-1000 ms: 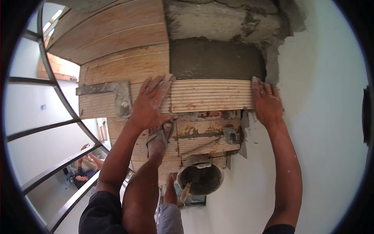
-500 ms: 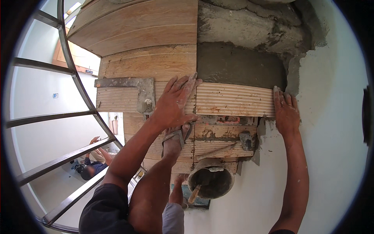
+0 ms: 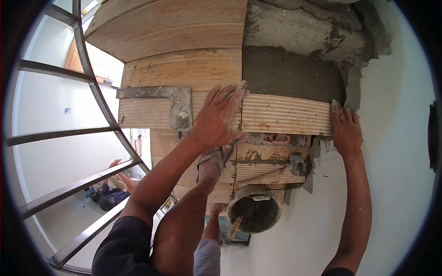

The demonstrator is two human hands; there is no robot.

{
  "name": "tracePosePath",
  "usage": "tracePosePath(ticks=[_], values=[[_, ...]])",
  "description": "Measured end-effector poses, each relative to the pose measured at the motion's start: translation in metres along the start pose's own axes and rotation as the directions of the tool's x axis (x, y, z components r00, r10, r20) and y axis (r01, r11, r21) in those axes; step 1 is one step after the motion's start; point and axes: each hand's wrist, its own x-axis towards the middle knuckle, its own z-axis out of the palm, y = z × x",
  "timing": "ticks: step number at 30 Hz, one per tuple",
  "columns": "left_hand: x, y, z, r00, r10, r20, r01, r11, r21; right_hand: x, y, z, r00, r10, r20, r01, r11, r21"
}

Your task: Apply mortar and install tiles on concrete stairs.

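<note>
A ribbed, wood-look tile lies along a step edge, below a bed of wet grey mortar. My left hand lies at its left end, fingers stretched over the joint with the neighbouring tile. My right hand lies at the right end beside the wall, fingers extended along the tile's edge. A cement-stained metal square rests left of my left hand. Below the tile are a dirty bar with a pink patch, a hammer and a bucket with a wooden-handled trowel in it.
Wood-look treads and risers rise at the upper left. A metal railing curves along the left, with a co-worker beyond it below. A white wall with rough mortar edges borders the right. My sandalled foot stands under my left hand.
The view has shifted, so the stairs and both my hands sit farther right in the picture. My hands remain at the two ends of the tile.
</note>
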Motion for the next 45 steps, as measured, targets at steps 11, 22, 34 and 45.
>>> tracePosePath(ticks=[11, 22, 34, 45], values=[[-0.001, 0.002, 0.0, 1.0, -0.016, 0.026, 0.014, 0.998, 0.055, -0.001, -0.002, -0.012, 0.996, 0.006, 0.085, -0.005, 1.0, -0.007], [-0.012, -0.008, 0.003, 0.998, -0.055, 0.021, 0.052, 0.991, 0.126, -0.055, -0.061, 0.001, 0.971, 0.238, -0.008, -0.222, 0.914, 0.339], [0.001, 0.008, -0.011, 0.997, -0.072, 0.016, 0.07, 0.991, 0.111, -0.22, -0.281, 0.017, 0.796, 0.368, 0.48, -0.529, 0.037, 0.848], [0.005, 0.02, -0.011, 0.999, -0.022, 0.048, 0.016, 0.993, 0.119, -0.305, -0.297, 0.019, 0.833, 0.234, 0.501, -0.475, -0.162, 0.865]])
